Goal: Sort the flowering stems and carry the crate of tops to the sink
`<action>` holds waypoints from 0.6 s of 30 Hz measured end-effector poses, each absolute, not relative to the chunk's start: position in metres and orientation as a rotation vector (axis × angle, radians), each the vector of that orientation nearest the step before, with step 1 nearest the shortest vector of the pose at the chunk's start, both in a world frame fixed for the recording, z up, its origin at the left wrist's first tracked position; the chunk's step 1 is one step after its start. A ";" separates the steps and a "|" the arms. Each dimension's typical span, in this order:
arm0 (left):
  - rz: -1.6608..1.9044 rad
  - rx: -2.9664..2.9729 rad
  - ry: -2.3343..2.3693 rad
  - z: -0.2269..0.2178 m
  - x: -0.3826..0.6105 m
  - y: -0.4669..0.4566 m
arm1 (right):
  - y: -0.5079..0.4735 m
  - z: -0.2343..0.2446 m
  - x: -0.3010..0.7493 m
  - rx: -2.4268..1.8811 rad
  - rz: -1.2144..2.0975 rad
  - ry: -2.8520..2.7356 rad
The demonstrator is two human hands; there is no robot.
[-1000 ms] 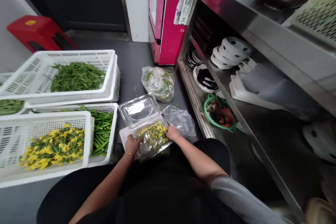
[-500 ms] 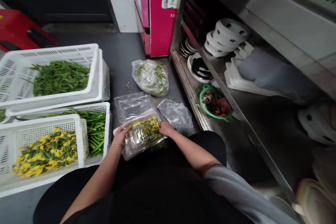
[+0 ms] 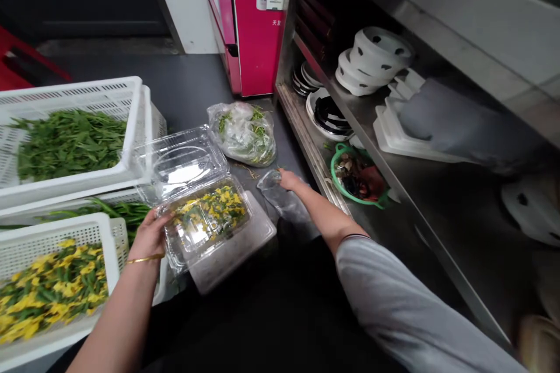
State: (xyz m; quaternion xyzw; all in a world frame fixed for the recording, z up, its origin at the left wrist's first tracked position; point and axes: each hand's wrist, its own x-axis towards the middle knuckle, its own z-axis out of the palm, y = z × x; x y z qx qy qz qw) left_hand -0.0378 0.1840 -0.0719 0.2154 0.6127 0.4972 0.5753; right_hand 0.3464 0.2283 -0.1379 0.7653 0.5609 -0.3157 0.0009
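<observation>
My left hand (image 3: 149, 234) grips the near left edge of a clear plastic clamshell box (image 3: 205, 218) filled with yellow flowers and green stems. The box is lifted off the floor, its lid (image 3: 181, 160) hanging open behind. My right hand (image 3: 286, 178) reaches out to an empty clear plastic bag (image 3: 283, 201) on the floor, fingers closed on its top. A white lid-like tray (image 3: 236, 247) lies on the floor under the box.
White crates at left hold leafy greens (image 3: 65, 140), green stems (image 3: 118, 213) and yellow flowers (image 3: 48, 285). A tied bag of trimmings (image 3: 242, 134) lies by the pink cabinet (image 3: 251, 29). The steel shelf (image 3: 394, 157) at right holds plates, white lids and a green basket (image 3: 359, 178).
My left hand has lifted the clamshell box up and to the left. My right hand let go of the box and moved right onto the plastic bag. The camera swung right.
</observation>
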 end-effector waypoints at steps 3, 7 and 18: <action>1.129 0.463 1.395 -0.076 -0.031 0.190 | 0.244 -0.160 0.355 2.315 -1.040 1.707; 1.079 0.429 1.336 -0.071 -0.030 0.204 | 0.263 -0.180 0.367 2.238 -1.170 1.693; 1.148 0.792 1.009 -0.004 0.026 0.397 | 0.388 -0.141 0.371 2.509 -0.531 2.388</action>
